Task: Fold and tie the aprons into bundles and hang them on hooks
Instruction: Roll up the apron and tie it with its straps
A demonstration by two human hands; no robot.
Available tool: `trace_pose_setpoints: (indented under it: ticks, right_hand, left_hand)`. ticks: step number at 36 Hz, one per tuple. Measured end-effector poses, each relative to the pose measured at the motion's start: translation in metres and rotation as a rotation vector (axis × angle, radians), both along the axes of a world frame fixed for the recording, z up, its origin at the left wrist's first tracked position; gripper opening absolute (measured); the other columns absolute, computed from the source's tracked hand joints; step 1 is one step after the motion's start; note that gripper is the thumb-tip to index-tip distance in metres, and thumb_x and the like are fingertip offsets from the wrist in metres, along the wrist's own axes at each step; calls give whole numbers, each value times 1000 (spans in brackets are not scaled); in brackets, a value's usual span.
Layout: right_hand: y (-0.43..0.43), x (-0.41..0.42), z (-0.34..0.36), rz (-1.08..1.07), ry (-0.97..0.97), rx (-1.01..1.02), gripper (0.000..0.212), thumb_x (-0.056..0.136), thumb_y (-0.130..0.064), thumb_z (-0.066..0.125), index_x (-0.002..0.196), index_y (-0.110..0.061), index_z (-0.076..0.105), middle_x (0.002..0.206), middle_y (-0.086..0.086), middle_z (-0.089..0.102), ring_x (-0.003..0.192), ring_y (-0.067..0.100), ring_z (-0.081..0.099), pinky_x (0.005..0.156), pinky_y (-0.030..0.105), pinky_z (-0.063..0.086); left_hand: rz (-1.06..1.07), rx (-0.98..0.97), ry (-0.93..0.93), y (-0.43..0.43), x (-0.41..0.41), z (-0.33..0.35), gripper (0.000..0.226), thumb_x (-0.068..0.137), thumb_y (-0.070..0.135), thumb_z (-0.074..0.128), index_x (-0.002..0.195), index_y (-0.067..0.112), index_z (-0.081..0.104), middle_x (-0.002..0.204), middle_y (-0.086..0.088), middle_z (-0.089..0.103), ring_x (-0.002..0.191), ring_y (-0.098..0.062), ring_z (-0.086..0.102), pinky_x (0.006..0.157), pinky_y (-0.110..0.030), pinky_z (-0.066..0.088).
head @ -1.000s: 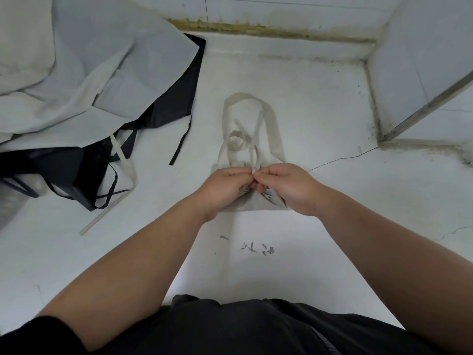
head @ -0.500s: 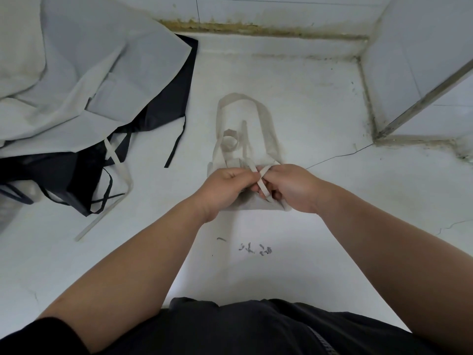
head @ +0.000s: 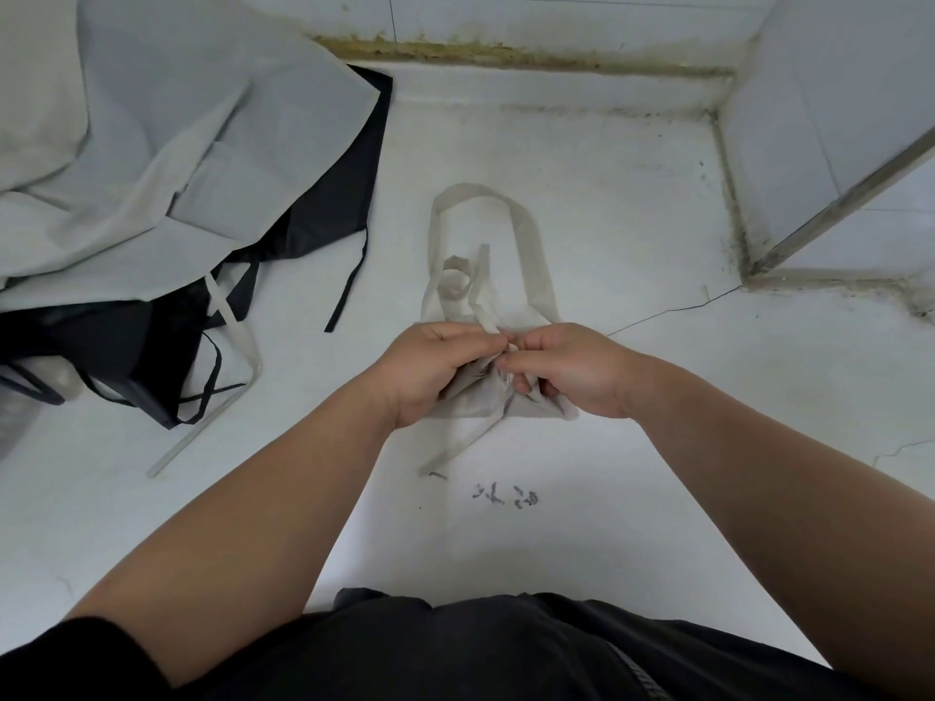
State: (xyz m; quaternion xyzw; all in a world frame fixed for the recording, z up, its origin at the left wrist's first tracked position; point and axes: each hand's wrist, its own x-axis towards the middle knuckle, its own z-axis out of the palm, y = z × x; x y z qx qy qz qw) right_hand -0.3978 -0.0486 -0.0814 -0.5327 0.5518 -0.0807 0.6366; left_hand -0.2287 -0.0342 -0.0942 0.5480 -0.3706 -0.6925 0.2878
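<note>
Head view looks down on a white, scuffed counter (head: 632, 204) that ends against a tiled wall at its far edge and a white panel at its far right corner. Near the middle of the counter lies a small folded bundle of pale beige apron cloth (head: 511, 402), and both hands are closed on it. The left hand (head: 430, 366) has its fingers curled tight over the bundle's left side, pinching cloth at its top. The right hand (head: 571, 366) meets it fingertip to fingertip, its fingers narrowed and hooked around a thin beige tie strap (head: 463, 442). That strap runs from between the hands toward the near edge, its loose end lying flat on the counter just beside some dark scribbled marks (head: 506, 495). Beyond the hands, toward the far edge, the apron's wide beige neck loop (head: 531, 245) lies open on the surface, with a short coiled bit of strap inside it. At the left edge of the counter sits a heap of loose light grey aprons (head: 152, 144) over a black apron (head: 313, 215), their thin black and pale straps trailing across the counter, well apart from the bundle. A hairline crack (head: 673, 311) runs from the right hand toward the far right corner.
</note>
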Motion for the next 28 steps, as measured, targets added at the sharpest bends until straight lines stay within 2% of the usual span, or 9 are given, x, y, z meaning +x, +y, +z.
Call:
trace_pose_setpoints:
  ticks: [4,8,11,14,17,20,24,26,28]
  right_hand:
    - [0,4,4,-126,-94,70,15,88,-1,56,81,-13,61,63,-2,61,58,9,51,51,15,38]
    - [-1,2,1,-444,-426,264,28,88,9,53,107,-9,62,98,6,67,86,17,64,72,22,53]
    - [-2,1,5,-559,-553,278,27,89,4,55,108,-14,58,94,-1,65,82,15,63,70,25,49]
    - [2,6,6,-681,-579,239,21,86,2,61,97,-15,59,77,-4,65,74,15,61,67,26,47]
    - [7,12,3,-778,-538,156,23,84,7,62,82,-16,56,65,-5,63,62,13,61,62,25,47]
    - [11,12,0,-818,-517,53,26,85,9,61,76,-15,53,68,-1,60,63,18,58,65,31,47]
    - [19,13,-10,-730,-160,-200,26,88,-1,61,74,-19,50,77,0,51,64,15,50,53,22,45]
    - [22,13,-14,-683,4,-289,26,90,-6,60,73,-22,47,77,-1,48,61,12,48,55,20,43]
    - [25,12,-17,-666,72,-307,26,92,-8,56,74,-23,45,76,-3,47,57,6,47,54,16,41]
  left_hand:
    - [1,17,30,1,1,-5,11,87,9,65,86,8,75,97,-11,72,94,-16,65,93,-28,49]
    - [60,17,128,4,2,-5,18,75,19,68,91,12,75,105,-6,73,101,-14,67,87,-21,52]
    - [73,20,128,7,3,-6,24,74,24,68,95,13,74,105,-6,73,101,-15,67,87,-23,52]
    - [119,1,70,9,-1,-7,14,85,22,67,91,12,74,102,-9,72,96,-20,66,95,-32,48]
    - [219,-20,26,10,-5,-8,17,79,32,73,78,16,73,94,-14,62,88,-23,55,88,-37,43]
    - [306,-29,0,12,-6,-9,20,76,34,72,62,21,66,95,-10,58,86,-22,50,84,-37,41]
    - [341,-73,-81,18,-7,-12,30,92,22,63,62,18,60,81,-4,62,73,-15,53,71,-28,43]
    - [357,-84,-149,22,-7,-12,27,93,21,60,68,14,59,61,7,58,55,-8,48,58,-21,38]
    - [383,-94,-219,26,-7,-15,27,94,21,59,69,13,57,56,12,59,51,-4,48,54,-20,37]
